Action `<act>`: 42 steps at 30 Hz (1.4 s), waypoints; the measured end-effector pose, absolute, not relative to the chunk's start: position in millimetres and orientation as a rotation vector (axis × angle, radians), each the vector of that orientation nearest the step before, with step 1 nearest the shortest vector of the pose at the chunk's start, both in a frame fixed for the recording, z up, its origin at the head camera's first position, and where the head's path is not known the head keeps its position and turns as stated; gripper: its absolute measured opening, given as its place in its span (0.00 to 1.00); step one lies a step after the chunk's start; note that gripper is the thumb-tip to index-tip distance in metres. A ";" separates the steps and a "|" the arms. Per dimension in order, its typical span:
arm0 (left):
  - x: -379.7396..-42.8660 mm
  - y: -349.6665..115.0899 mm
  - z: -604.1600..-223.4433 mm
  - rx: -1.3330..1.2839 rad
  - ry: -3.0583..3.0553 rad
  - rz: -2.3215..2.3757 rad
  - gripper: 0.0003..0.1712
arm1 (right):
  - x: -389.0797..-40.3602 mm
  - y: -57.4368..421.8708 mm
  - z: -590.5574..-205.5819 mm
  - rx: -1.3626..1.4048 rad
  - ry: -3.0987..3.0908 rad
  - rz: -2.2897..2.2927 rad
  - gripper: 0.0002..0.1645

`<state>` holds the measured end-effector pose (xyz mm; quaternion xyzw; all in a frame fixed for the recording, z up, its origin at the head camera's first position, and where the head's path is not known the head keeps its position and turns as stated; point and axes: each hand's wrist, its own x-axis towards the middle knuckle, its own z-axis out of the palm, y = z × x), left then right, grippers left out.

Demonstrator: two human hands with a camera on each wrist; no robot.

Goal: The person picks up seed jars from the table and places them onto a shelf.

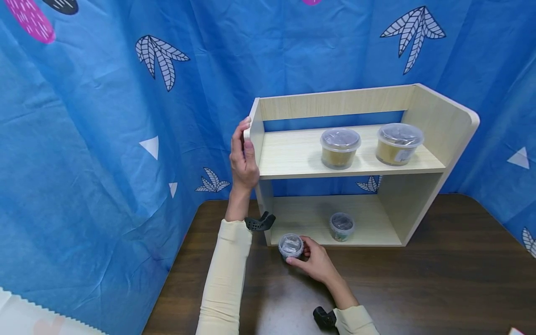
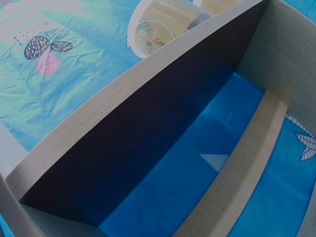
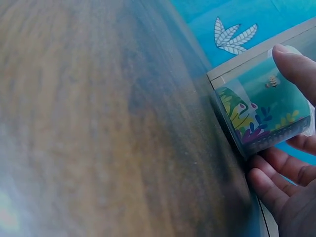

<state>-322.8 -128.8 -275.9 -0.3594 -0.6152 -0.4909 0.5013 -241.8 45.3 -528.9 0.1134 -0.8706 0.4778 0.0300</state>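
A small lidded clear cup (image 1: 291, 245) is held between the thumb and fingers of my right hand (image 1: 315, 261), at the lower front left corner of a pale wooden shelf (image 1: 318, 175). In the right wrist view this cup (image 3: 269, 106) shows a green label with leaves and a bee, and lies sideways in that view. My left hand (image 1: 244, 160) grips the front edge of the shelf's left side panel. No left fingers show in the left wrist view, only the shelf (image 2: 237, 187) and part of the larger tubs.
Another small lidded cup (image 1: 341, 226) stands on the lower level. Two larger lidded tubs with yellowish contents, a left tub (image 1: 340, 149) and a right tub (image 1: 398, 144), stand on the upper level. Beneath is a dark wooden table (image 1: 460, 279); a blue patterned curtain (image 1: 314, 51) hangs behind.
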 end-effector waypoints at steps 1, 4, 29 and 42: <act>-323.1 -128.7 -276.2 -0.867 -1.489 -1.186 0.17 | -241.9 45.5 -528.6 0.347 -2.681 1.477 0.44; -323.5 -128.7 -276.6 -0.861 -1.492 -1.186 0.17 | -242.4 46.0 -527.7 0.339 -2.674 1.481 0.44; -323.5 -128.6 -275.9 -0.876 -1.481 -1.189 0.17 | -250.5 59.4 -517.6 0.239 -2.666 1.480 0.44; -324.3 -128.5 -276.1 -0.879 -1.474 -1.186 0.18 | -256.0 66.4 -514.9 0.211 -2.608 1.508 0.42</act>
